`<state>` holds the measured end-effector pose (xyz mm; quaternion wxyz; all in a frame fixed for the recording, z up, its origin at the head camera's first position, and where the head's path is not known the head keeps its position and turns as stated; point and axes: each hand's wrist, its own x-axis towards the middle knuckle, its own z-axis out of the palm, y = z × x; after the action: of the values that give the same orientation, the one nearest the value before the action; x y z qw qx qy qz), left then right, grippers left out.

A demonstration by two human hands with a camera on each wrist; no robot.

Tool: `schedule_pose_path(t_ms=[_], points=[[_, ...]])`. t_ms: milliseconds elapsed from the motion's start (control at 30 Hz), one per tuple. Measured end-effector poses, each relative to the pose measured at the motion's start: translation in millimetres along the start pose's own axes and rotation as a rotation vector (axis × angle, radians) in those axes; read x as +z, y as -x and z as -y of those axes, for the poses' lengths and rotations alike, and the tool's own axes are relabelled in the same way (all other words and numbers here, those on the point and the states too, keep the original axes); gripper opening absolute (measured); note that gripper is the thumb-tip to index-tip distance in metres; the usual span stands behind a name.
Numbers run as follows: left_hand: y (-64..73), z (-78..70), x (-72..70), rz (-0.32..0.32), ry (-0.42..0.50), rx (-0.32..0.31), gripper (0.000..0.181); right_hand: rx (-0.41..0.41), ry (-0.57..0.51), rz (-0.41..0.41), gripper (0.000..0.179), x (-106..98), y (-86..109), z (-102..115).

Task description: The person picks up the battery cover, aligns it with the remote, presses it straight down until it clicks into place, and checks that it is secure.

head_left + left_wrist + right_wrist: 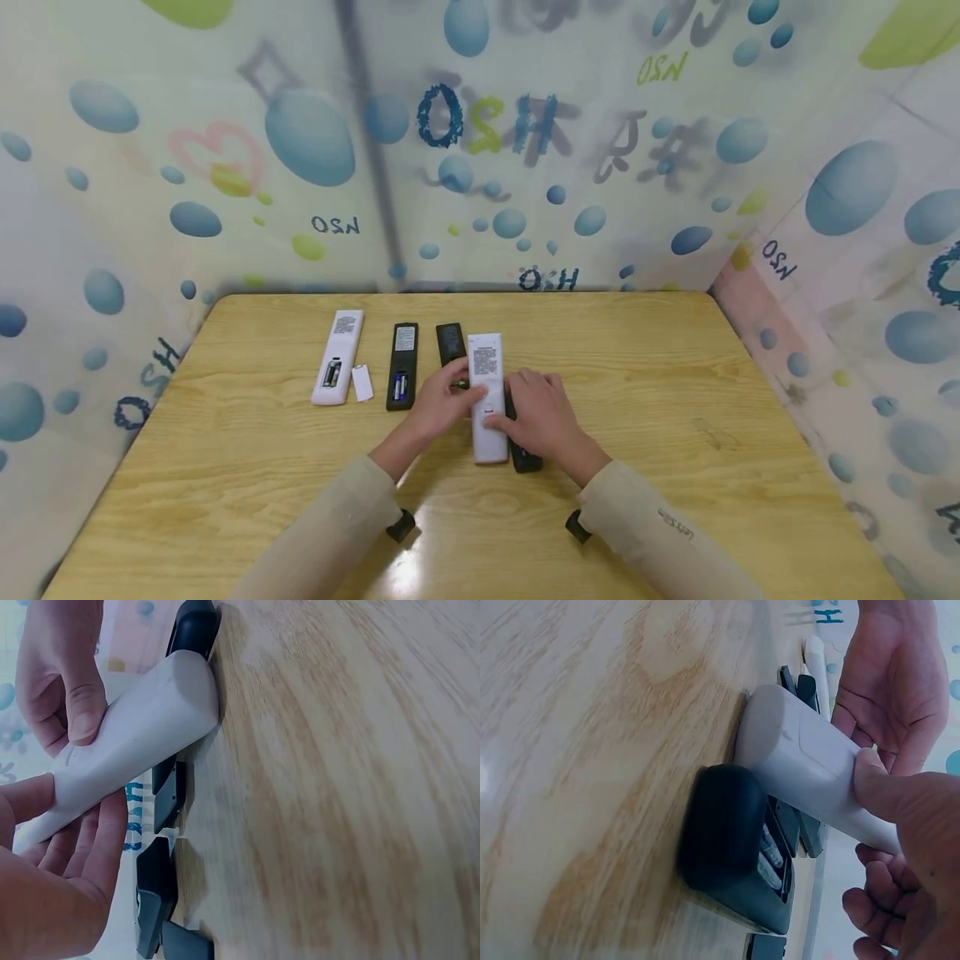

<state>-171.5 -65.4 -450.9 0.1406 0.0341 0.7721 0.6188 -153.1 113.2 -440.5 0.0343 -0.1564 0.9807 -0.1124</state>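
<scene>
A white remote (486, 360) lies face down at the table's middle with its label up, and both hands hold it. My left hand (448, 402) grips its left side, thumb on top and fingers (97, 844) beneath. My right hand (534, 417) holds the right side, and its thumb (885, 791) presses on the remote's back (802, 754) near the lower end. The remote's near end (157, 712) is tilted slightly off the wood. Right beside it lies a black remote (727, 840), its open compartment showing batteries (771, 864), mostly hidden under my right hand.
On the wooden table (675, 400), further left, lie a white remote (337, 368) with its loose cover (362, 383), a black remote (402, 365) with exposed batteries, and another black remote (450, 340). Printed curtain walls close in three sides.
</scene>
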Motion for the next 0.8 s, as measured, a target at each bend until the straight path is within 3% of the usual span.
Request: schedule_pose_path(t_ms=[400, 800], points=[[-4.3, -1.6, -3.3, 0.022, 0.043, -0.010, 0.047, 0.008, -0.110, -0.021, 0.053, -7, -2.6, -5], [-8.0, -7.9, -9.4, -0.027, 0.072, -0.072, 0.044, 0.049, -0.125, -0.036, 0.047, -15, -2.8, -26]])
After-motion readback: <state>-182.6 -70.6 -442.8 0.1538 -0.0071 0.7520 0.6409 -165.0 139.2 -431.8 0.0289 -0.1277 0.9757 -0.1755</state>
